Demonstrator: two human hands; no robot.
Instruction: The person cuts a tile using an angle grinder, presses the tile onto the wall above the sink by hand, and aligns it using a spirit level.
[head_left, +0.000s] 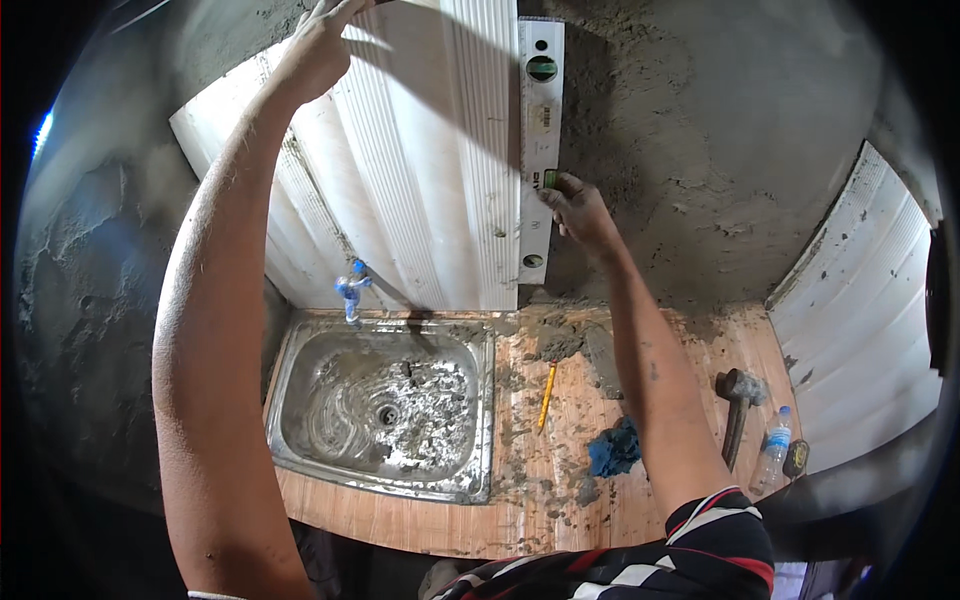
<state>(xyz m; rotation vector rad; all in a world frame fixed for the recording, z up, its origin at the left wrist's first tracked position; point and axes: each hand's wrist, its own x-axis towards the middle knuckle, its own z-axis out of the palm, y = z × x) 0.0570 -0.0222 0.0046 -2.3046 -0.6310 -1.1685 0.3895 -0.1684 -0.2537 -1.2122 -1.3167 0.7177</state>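
Note:
My right hand [582,212] grips the edge of a white spirit level [540,120], its thumb and fingers closed near the green vial. The level stands upright along the right edge of the white ribbed wall tiles [425,150]. At the top left, my left hand [322,50] reaches up to the tiles with its fingers stretched out. Its fingertips are partly cut off by the frame's upper edge. A blue-handled tap [351,290] sticks out from the tiles above a steel sink [485,430] smeared with mortar.
Wet grey mortar covers the wall [690,130] at right. On the wood-look counter [400,510] lie a yellow pencil [547,396], a blue rag [613,448], a mallet [739,400], a water bottle [773,450] and a tape measure [796,459]. More white tiles [860,300] cover the right wall.

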